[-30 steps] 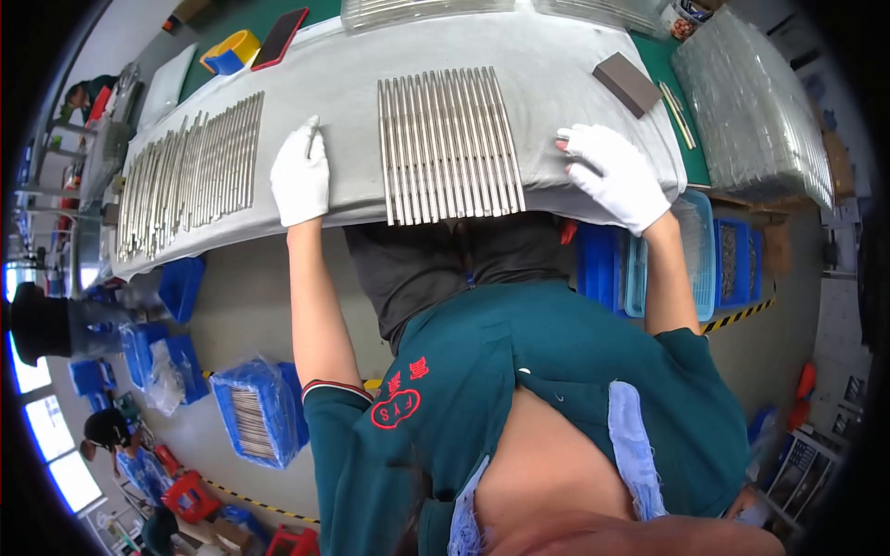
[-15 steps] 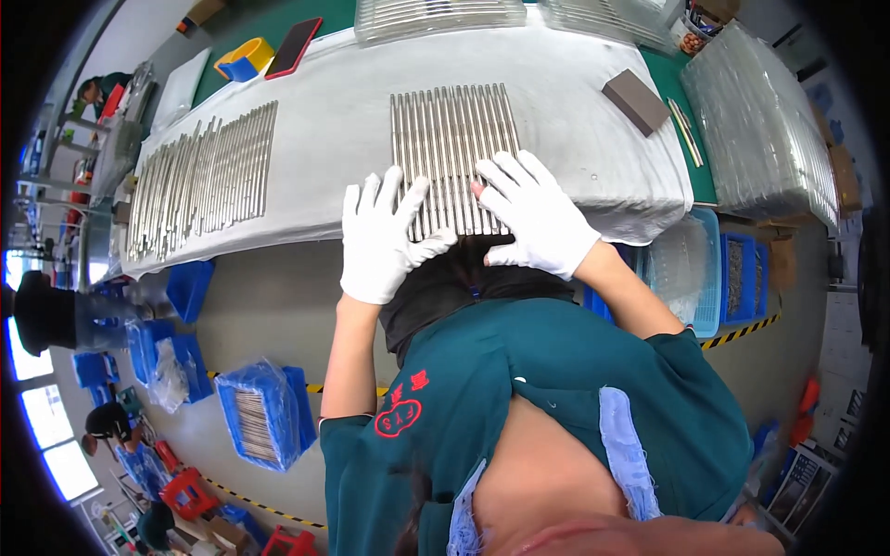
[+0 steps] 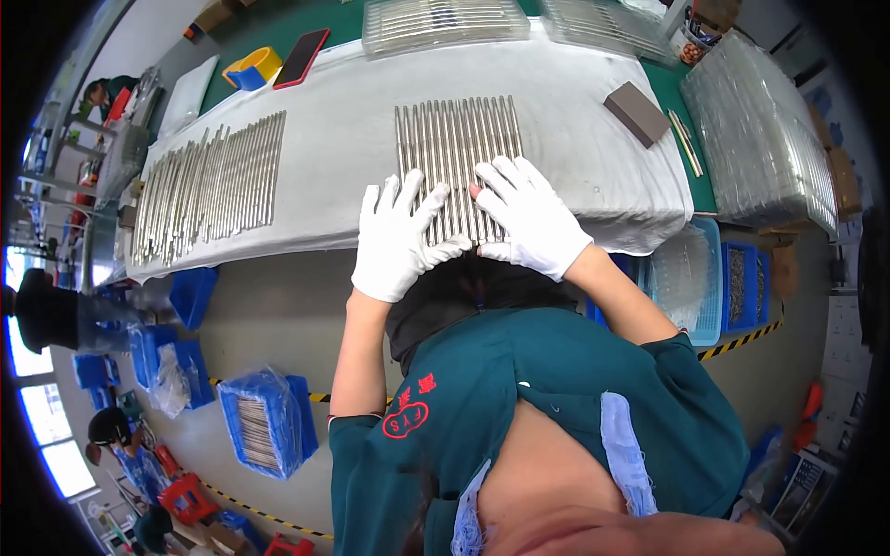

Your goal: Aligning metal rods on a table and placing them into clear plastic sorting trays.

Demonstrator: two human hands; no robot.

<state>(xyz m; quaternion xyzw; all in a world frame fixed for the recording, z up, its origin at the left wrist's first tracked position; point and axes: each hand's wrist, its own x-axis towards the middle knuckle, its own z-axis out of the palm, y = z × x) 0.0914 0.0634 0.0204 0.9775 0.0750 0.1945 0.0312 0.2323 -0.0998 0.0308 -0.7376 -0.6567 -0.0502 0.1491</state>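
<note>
A row of slim silver metal rods point(image 3: 456, 139) lies side by side on the white cloth point(image 3: 343, 130) in front of me. My left hand point(image 3: 397, 232), in a white glove, rests at the row's left near corner, its fingers spread and its thumb at the near rod ends. Over the right near part lies my right hand point(image 3: 533, 218), gloved too, with a bare fingertip showing at the glove. Its fingers are stretched out across the rods, and its thumb also reaches the near ends. Neither hand is closed around a rod.
More metal rods point(image 3: 213, 185) lie unevenly at the left. A dark grey block point(image 3: 636, 114) sits right, near thin sticks point(image 3: 684, 142). Clear plastic trays point(image 3: 445, 26) stand at the back, a phone point(image 3: 301, 58) and yellow-blue tape roll point(image 3: 252, 69) back left. Stacked plastic trays point(image 3: 756, 130) rise at right.
My left hand has shifted right, its thumb now closer to my right thumb at the near rod ends. My right hand has moved slightly left. The whole view has tilted a little.
</note>
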